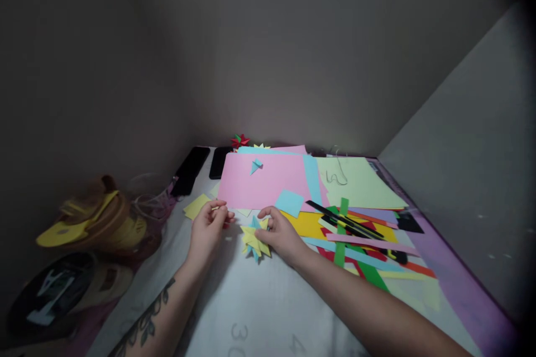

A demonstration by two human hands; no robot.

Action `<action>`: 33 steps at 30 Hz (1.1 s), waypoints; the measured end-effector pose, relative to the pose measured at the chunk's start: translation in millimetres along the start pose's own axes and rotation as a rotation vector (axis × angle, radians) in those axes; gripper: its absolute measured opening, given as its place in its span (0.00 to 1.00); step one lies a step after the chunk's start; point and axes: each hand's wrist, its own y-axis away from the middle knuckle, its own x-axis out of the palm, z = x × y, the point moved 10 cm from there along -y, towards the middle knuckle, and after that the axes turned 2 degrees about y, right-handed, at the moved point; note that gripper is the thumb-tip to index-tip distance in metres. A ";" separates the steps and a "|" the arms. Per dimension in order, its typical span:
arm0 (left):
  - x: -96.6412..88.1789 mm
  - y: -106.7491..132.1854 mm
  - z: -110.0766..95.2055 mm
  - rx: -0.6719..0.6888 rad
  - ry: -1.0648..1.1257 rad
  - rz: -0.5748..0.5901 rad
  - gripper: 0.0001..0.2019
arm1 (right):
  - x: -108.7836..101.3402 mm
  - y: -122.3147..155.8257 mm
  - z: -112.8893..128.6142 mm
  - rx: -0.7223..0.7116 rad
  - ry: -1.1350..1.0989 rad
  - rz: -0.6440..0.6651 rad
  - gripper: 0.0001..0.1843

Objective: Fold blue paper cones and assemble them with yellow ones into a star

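Observation:
A yellow and light-blue origami star (255,241) is pinched between the thumb and fingers of my right hand (280,232), its folded points sticking out all round. To the left of it, my left hand (208,227) hovers with its fingers curled in and the thumb close to them; whether anything small is between them I cannot make out. Behind that hand lies a yellow paper square (196,206). A small folded light-blue piece (256,165) rests on the pink paper (263,184), and a light-blue square (289,203) lies near its front right corner.
Paper strips (368,240) in several colours are heaped at right, with black-handled tools among them. Pale green sheets (355,181) carry a bent wire (337,178). A red origami star (240,140) stands at the back. Two dark phones (191,170) and caps (96,223) are at left.

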 end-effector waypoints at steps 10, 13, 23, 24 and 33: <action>87.6 -129.4 -49.1 0.157 -0.593 0.053 0.07 | 11.1 -1.0 6.3 -0.065 0.017 0.081 0.16; 107.3 -156.3 -43.2 0.135 -0.677 0.046 0.13 | 13.3 0.1 10.0 -0.094 0.057 0.095 0.16; 137.2 -159.8 -52.7 0.202 -0.671 0.148 0.10 | 8.7 -5.5 10.0 -0.103 0.129 0.050 0.16; 133.9 -153.9 -59.2 0.222 -0.647 0.154 0.08 | 6.1 -6.2 10.4 -0.104 0.115 0.026 0.16; 42.5 -28.3 -67.1 0.233 -0.333 0.093 0.10 | -11.9 -5.6 14.2 -0.093 -0.060 -0.129 0.15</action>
